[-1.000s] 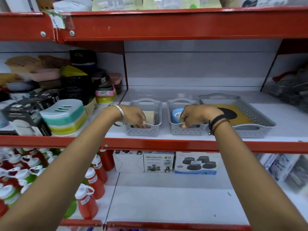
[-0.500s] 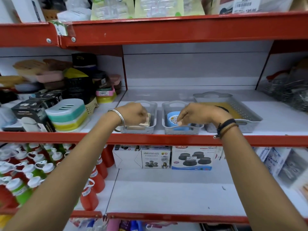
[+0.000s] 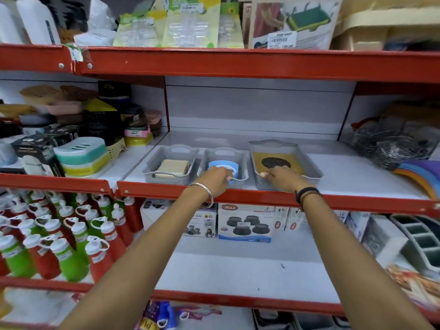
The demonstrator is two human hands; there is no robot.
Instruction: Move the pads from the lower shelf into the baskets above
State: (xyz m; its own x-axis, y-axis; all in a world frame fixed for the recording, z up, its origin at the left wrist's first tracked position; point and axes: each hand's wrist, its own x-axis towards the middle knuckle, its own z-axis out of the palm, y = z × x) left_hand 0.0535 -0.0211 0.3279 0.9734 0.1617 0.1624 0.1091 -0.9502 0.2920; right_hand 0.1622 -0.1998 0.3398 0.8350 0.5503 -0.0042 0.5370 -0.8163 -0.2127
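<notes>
Three grey baskets stand in a row on the middle shelf. The left basket [image 3: 152, 169] holds beige pads [image 3: 173, 166]. The middle basket [image 3: 242, 158] holds blue round pads [image 3: 222, 165]. The wide right basket [image 3: 309, 167] holds a yellow pad [image 3: 295, 160] with a black round pad [image 3: 275, 162] on it. My left hand [image 3: 214, 181] grips the front rim of the middle basket. My right hand [image 3: 282, 179] grips the front rim of the right basket. On the lower shelf stand boxes of vibration pads [image 3: 244, 222].
Red and green bottles [image 3: 62, 241] fill the lower left. Soap cases [image 3: 82, 156] and stacked containers [image 3: 104, 120] crowd the left of the middle shelf. Wire items [image 3: 390, 144] and coloured mats [image 3: 419, 172] lie at the right. A grey organiser [image 3: 419, 239] sits at the lower right.
Both hands shifted one basket to the right: the left from the left basket to the middle one, the right from the middle basket to the wide one.
</notes>
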